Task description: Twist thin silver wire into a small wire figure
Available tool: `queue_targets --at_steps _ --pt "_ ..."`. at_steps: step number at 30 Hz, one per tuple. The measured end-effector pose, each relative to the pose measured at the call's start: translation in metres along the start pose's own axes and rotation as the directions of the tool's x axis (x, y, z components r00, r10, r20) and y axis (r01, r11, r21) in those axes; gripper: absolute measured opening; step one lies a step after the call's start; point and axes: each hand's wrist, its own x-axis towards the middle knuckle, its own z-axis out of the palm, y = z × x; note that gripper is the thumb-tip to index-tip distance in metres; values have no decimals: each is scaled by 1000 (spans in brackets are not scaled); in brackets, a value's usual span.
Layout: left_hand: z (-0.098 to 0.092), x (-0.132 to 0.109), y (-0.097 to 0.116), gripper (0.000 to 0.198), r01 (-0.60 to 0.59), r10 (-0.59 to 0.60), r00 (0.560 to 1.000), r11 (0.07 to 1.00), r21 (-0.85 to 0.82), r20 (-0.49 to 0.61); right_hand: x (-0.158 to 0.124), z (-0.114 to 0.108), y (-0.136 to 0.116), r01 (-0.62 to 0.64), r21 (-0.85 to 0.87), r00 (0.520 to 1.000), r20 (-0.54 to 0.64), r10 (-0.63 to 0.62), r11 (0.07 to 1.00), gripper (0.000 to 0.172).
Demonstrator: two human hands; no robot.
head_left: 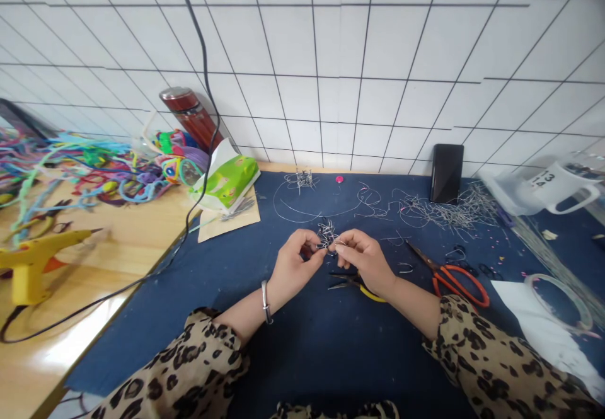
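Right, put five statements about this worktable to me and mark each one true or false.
1. The left hand and right hand both hold the wire bundle. True.
2. The orange-handled scissors lie to the left of the left hand. False: they lie to the right of the right hand.
3. The yellow-handled pliers lie on the blue mat. True.
4. The glue gun has a blue body. False: its body is yellow.
5. The bracelet is on the left wrist. True.
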Motion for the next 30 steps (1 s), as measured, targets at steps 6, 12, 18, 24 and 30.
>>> queue_targets --at_steps 6,12,18,24,30 --pt "2 1 -7 19 105 -107 994 988 -117 -9 2 0 4 12 -32 999 -32 -13 999 16" --pt "4 3 -10 20 152 -140 988 948 -281 63 2 -2 7 23 0 1000 0 -23 1000 16" --pt "-1 4 -5 23 163 -113 984 880 -445 138 3 -5 4 -3 18 994 105 1 1000 17" --pt "-3 7 -7 26 242 -89 957 765 -597 275 3 -4 4 -3 43 996 90 -1 999 16" --pt "-3 8 -9 20 255 -71 947 759 -598 314 2 -4 5 8 46 999 51 -10 999 17"
